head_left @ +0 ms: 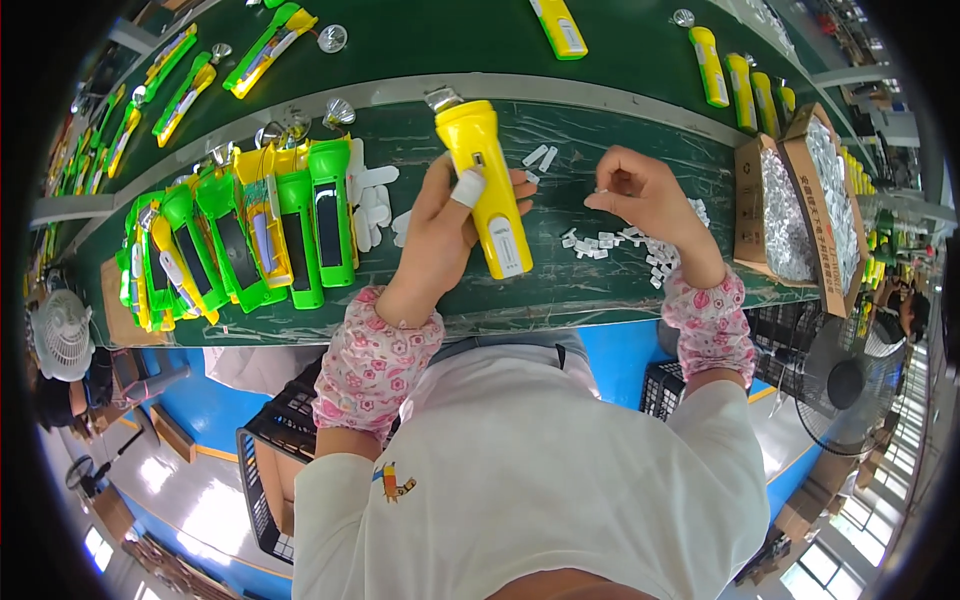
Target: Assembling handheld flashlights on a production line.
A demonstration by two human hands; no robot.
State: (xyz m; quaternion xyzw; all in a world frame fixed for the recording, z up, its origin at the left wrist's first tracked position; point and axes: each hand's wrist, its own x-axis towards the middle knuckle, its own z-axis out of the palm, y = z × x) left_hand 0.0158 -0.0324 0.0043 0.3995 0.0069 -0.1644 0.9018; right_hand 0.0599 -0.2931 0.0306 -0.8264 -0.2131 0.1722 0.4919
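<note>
My left hand (pixel 432 235) is wrapped round a yellow flashlight (pixel 482 150), which stands slightly tilted with its wide head away from me. A grey-white switch panel shows on its near end, and a silvery reflector (pixel 442 98) sits beside its head. White tape covers the left thumb. To the right, my right hand (pixel 645 197) hovers over the green bench with thumb and forefinger pinched together; whatever lies between them is too small to make out. Small white plastic pieces (pixel 605 243) are scattered below and beside that hand. A few white strips (pixel 540 157) lie between the two hands.
Green and yellow flashlight shells (pixel 330 200) are heaped at the left, beside white oval pieces (pixel 372 205). A cardboard box (pixel 752 190) of silvery parts stands at the right. Beyond a grey rail (pixel 600 92), more flashlights (pixel 708 68) lie on a green surface. A fan (pixel 846 382) stands at the lower right.
</note>
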